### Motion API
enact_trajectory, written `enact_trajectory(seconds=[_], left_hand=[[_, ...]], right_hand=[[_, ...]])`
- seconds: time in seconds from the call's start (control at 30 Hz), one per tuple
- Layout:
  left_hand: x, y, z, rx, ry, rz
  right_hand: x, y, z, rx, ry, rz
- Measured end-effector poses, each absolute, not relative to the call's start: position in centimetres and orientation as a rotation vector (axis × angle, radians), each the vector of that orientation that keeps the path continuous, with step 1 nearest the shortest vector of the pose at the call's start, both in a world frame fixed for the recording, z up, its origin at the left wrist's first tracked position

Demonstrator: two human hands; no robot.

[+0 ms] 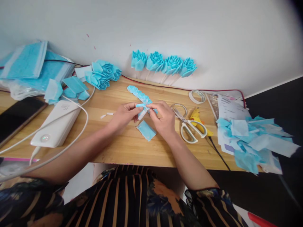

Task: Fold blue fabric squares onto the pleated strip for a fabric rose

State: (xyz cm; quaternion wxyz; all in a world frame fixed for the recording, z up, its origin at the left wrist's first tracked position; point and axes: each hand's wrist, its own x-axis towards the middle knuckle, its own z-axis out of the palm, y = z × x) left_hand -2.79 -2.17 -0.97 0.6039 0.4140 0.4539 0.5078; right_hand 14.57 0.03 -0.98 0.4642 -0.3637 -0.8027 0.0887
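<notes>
My left hand (125, 114) and my right hand (162, 117) meet over the middle of the wooden table (132, 148). Both pinch the near end of a pleated light-blue fabric strip (138, 93) that runs away toward the wall. A small folded blue fabric piece (146, 130) lies flat on the table just below my hands. Fingers of both hands are closed on the strip.
White-handled scissors (188, 124) and a yellow glue gun (199, 121) lie right of my hands, a tape roll (197, 96) behind them. Blue fabric flowers (163, 62) lean on the wall, more flowers (101, 75) to the left. Blue scraps (253, 142) pile at right. A white power bank (58, 123) and cables lie left.
</notes>
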Motion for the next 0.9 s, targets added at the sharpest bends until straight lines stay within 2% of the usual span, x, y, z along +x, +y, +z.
enact_trajectory(seconds=[0.4,0.77,0.9], left_hand=[[-2.84,-2.10,-0.75,0.897,0.977,1.195],[-2.96,-2.09,-0.70,0.962,1.016,1.169],[-2.91,-2.09,-0.38,0.983,1.064,1.160]], right_hand=[[14.64,-0.19,-0.85,-0.932,-1.991,0.339],[14.80,-0.16,-0.90,-0.897,-2.010,0.313],[14.54,-0.41,-0.51,-0.924,-1.929,0.437]])
